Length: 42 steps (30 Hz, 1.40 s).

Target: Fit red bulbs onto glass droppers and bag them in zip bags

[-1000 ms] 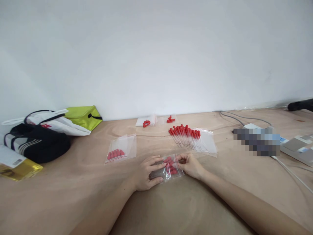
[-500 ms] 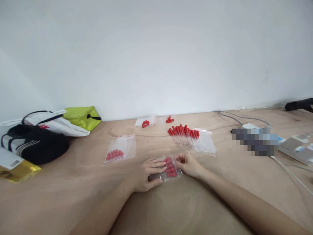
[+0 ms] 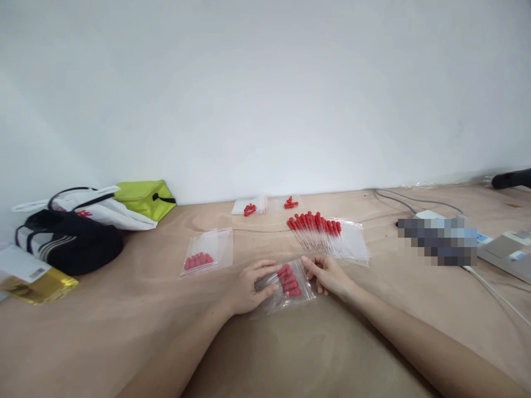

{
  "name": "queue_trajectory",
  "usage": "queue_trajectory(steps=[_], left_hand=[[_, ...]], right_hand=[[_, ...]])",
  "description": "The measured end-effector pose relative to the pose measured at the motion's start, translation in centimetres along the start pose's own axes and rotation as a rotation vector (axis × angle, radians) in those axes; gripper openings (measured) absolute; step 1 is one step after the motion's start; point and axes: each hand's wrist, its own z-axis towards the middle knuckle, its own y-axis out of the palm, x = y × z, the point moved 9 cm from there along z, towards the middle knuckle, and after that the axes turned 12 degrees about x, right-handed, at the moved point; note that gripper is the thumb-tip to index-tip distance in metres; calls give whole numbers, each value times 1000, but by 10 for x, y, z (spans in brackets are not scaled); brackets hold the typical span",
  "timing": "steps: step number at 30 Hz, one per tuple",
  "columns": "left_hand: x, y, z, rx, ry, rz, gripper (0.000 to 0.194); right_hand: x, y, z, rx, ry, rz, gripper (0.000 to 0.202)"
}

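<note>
A clear zip bag [image 3: 306,283] with several red-bulbed glass droppers [image 3: 290,281] inside is between my hands. My left hand [image 3: 251,287] is curled over its left end, thumb on the near side and fingers on the far side. At the bag's right edge, the thumb and fingers of my right hand [image 3: 327,273] pinch the far corner near the zip strip. Beyond the right hand, a row of loose red-bulbed droppers [image 3: 315,222] lies partly over a flat zip bag [image 3: 355,240]. To the left lies another bag of droppers [image 3: 199,260].
At the back, two small piles of red bulbs [image 3: 249,209] lie by clear bags. On the left are a black bag [image 3: 91,243], a white bag, a lime-green bag [image 3: 145,199] and a yellow packet [image 3: 50,286]. Cables and a white power strip [image 3: 427,214] are on the right.
My left fingers have gone from lying flat across the bag to curling round its left end, uncovering the red bulbs. My right hand has turned, its thumb now on the bag's corner.
</note>
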Motion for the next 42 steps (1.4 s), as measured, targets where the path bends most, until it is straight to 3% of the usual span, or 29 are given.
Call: queue_trajectory(steps=[5, 8, 10, 13, 15, 18, 20, 22, 24, 26, 28, 30, 33, 38, 42], left_hand=[[-8, 9, 21, -13, -151, 30, 47], [-22, 25, 31, -133, -278, 15, 60], [-30, 37, 32, -256, -345, -5, 54], [-24, 43, 33, -387, -306, -18, 33], [-9, 39, 34, -390, -183, 2, 23], [12, 24, 39, -230, 20, 89, 22], [8, 3, 41, -19, 57, 201, 24], [-14, -25, 37, 206, -22, 374, 23], [-44, -51, 25, 339, -153, 627, 28], [-69, -73, 8, 396, -261, 870, 37], [-86, -79, -4, 334, -300, 984, 40], [-91, -74, -13, 246, -288, 1010, 39], [-82, -59, -20, 171, -258, 964, 41], [-40, -15, -23, -21, -139, 708, 52], [-7, 7, -30, -100, -58, 582, 57]], right_hand=[[-1, 13, 1, -57, -129, -81, 26], [-7, 18, -1, -98, -261, -88, 19], [-11, 14, -1, -43, -334, -98, 18], [-12, 6, -1, 57, -321, -57, 35], [-10, 14, -2, -35, -269, -1, 41], [-12, 34, -9, -280, -240, 66, 28], [-12, 35, -8, -302, -216, 89, 22], [-6, 27, 0, -199, -129, 114, 21], [1, 16, 7, -67, -22, 175, 19], [3, 9, 9, 38, 47, 275, 16], [1, 7, 9, 110, 78, 369, 11], [-4, 8, 9, 155, 91, 423, 21], [-10, 15, 12, 164, 109, 440, 37], [-17, 14, 34, 235, 11, 317, 13], [-27, 10, 60, 268, -98, 254, 14]])
